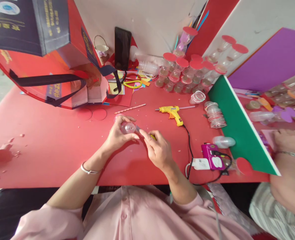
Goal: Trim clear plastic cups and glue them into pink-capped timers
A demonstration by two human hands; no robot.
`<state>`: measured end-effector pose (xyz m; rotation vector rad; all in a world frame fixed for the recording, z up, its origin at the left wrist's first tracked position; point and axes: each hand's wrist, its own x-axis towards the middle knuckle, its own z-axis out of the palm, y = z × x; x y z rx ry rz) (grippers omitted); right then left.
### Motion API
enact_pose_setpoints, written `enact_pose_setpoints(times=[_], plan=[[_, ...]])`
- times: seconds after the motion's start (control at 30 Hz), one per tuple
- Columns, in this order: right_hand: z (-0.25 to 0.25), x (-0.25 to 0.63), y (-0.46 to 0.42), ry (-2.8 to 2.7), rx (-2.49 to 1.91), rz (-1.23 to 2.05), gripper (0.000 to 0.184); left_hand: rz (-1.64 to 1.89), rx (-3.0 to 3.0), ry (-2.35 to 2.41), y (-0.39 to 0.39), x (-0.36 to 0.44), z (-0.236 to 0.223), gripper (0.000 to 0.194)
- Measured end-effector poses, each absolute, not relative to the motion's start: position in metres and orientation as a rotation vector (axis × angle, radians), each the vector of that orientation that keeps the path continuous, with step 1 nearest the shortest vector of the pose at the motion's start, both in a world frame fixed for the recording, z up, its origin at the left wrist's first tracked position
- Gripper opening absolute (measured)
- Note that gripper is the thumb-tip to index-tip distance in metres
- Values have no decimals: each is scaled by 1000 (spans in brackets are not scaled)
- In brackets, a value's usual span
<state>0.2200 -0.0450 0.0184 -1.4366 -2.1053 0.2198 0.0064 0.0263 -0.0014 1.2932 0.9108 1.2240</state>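
My left hand (118, 135) is closed around a small clear plastic cup (128, 127), held on its side just above the red table (49, 146). My right hand (158, 150) grips a yellow-handled craft knife (151, 136) in a pinch. Its blade tip (138, 128) touches the cup's rim. A silver bangle (88, 170) sits on my left wrist. A yellow hot glue gun (171, 112) lies on the table behind my right hand, its black cord running toward me.
Stacks of clear cups with red lids (184, 71) stand at the back. A red gift bag (49, 63) leans at back left, a phone (122, 47) beside it. A green board (239, 126) divides off the right side, where another person's arm (287, 156) rests. A power strip (211, 160) lies near the front edge.
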Motion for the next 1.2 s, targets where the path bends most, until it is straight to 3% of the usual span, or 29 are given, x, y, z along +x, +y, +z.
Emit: enact_pose_setpoints(times=[0.13,0.33,0.47,0.7,1.2], plan=[[15,222,-45,-2131,-1445,187,51,1139,1294,931,26,5,6,57],[13,222,-44,-2176,-1465,64,62,1111,1198,840,26,3,0,62],[16,221,-43,-2175,-1451,12,58,1132,1184,868,27,3,-4,73],[22,221,-45,-2189,-1409,54,53,1063,1213,888,28,2,4,62],[28,220,-46,-2191,-1351,84,49,957,1264,897,30,-4,-3,67]])
